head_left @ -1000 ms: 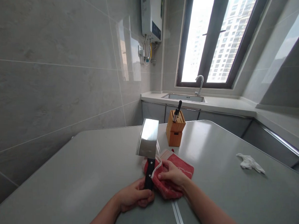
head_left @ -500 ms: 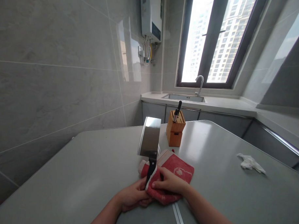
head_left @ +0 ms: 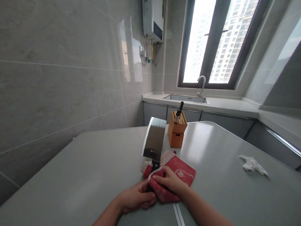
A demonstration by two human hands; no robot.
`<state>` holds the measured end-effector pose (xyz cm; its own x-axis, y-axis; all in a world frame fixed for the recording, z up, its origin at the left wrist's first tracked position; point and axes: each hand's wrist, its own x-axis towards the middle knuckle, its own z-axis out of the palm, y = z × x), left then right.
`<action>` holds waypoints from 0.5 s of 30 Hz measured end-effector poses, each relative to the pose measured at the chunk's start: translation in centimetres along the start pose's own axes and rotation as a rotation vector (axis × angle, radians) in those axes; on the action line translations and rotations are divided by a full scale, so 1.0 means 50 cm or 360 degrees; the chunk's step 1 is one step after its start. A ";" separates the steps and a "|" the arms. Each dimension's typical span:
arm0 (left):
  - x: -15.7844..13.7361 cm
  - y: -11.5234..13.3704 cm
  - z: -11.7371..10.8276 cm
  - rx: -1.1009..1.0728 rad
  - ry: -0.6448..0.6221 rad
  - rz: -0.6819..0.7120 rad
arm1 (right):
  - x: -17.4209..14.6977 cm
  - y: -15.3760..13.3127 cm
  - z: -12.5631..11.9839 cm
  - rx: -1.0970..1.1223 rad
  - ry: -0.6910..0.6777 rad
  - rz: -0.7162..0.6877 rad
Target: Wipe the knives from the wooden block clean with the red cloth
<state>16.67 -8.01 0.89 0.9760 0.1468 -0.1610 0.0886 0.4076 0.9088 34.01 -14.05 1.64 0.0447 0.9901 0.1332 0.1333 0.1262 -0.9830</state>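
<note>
A cleaver [head_left: 154, 139] points away from me, its broad shiny blade raised above the table and its black handle toward me. My left hand [head_left: 137, 195] is closed around the lower end of that handle. Over the upper handle lies a fold of a red towel [head_left: 180, 170] with a pale border, and my right hand [head_left: 171, 181] grips this fold against the handle. The rest of the towel spreads on the table to the right of the cleaver. Part of the handle is hidden by cloth and fingers.
Just beyond the blade stands a wooden knife block [head_left: 177, 130] with a black-handled tool [head_left: 179, 112] in it. A crumpled white tissue [head_left: 253, 165] lies on the right of the grey table [head_left: 64, 176]. Farther back is a counter with a sink [head_left: 185, 98] and faucet [head_left: 202, 85].
The cleaver's blade has shifted slightly right. The towel fold and my right hand have moved up the handle toward the blade, while my left hand stays at the handle's lower end.
</note>
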 end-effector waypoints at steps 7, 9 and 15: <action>-0.003 -0.001 -0.008 0.0028 -0.0101 0.0037 | 0.010 0.017 -0.008 0.0111 0.0175 0.0058; -0.003 0.000 -0.007 0.0046 -0.0098 0.0028 | 0.012 0.019 -0.010 0.0201 0.0202 0.0072; -0.005 0.004 -0.003 0.0001 -0.0136 0.0033 | 0.020 0.019 -0.011 0.0442 0.0257 0.0158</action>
<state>16.40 -7.82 1.07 0.9910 0.0774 -0.1088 0.0685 0.4046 0.9119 34.71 -13.00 0.90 0.2033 0.9786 0.0316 -0.1533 0.0636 -0.9861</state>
